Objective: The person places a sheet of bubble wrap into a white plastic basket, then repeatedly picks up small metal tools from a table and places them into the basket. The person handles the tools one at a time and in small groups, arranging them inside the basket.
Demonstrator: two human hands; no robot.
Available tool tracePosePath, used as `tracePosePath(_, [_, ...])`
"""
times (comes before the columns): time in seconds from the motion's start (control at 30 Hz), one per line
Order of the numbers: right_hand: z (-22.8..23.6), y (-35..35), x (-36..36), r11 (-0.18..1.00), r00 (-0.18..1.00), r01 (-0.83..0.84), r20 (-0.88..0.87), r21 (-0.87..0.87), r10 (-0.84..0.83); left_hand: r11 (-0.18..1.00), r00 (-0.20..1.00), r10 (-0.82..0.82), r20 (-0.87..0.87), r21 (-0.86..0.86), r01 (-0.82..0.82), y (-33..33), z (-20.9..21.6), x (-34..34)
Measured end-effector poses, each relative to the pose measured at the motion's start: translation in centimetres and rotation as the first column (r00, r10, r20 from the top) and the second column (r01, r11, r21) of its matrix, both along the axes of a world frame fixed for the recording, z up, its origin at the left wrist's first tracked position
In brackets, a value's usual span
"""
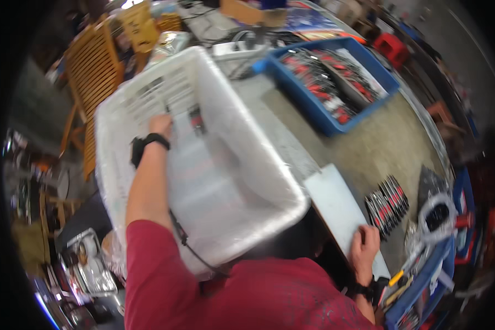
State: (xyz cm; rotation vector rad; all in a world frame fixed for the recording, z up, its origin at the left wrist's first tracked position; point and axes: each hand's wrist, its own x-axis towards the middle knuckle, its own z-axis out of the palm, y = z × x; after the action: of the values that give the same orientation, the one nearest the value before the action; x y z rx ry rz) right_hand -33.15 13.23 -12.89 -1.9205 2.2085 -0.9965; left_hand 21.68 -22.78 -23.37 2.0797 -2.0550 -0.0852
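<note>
My left hand [160, 126] reaches down inside a large white plastic crate [247, 126] lined with clear film. Its fingers are closed and blurred, and what they hold, if anything, I cannot make out. Beside it in the crate lies a small bundle of black and red pieces [196, 120]. A pale layer [198, 181] covers much of the crate's bottom. My right hand [364, 248] rests on a white board [335, 206] with its fingers curled in and nothing visible in them. Just past it sits a row of black and red hand tools [388, 204], their kind too blurred to tell.
A blue tray [331, 125] full of black and red tools stands at the far right of the table. Near my right arm are a blue bin [423, 297] and a clear plastic bag [437, 217]. A wooden folding chair [93, 71] stands left of the crate.
</note>
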Motion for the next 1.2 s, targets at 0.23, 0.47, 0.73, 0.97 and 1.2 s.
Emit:
tracePosePath(0.23, [-0.6,0.4,0.1,0.998,0.997,0.038,0.064,0.05,-0.041,0.975,0.936,0.218,-0.275,0.021,-0.221,-2.3,-4.7,-3.4])
tracePosePath(0.47, [-0.6,0.6,0.2,0.995,0.997,0.058,0.051,0.086,-0.062,0.897,0.79,0.436,-0.432,0.14,-0.419,-1.9,-6.2,-5.6])
tracePosePath(0.73, [-0.1,0.3,1.0,0.986,0.992,0.101,0.057,0.133,-0.109,0.891,0.806,0.445,-0.391,0.104,-0.441,-2.6,-7.3,-5.0])
tracePosePath(0.97, [0.2,0.3,1.2,0.986,0.994,0.101,0.028,0.131,-0.105,0.881,0.729,0.474,-0.494,0.258,-0.397,-2.7,-7.2,-5.3])
tracePosePath(1.2, [-0.4,0.4,0.6,0.986,0.992,0.094,0.071,0.138,-0.105,0.867,0.695,0.49,-0.526,0.213,-0.451,-2.6,-6.9,-6.0])
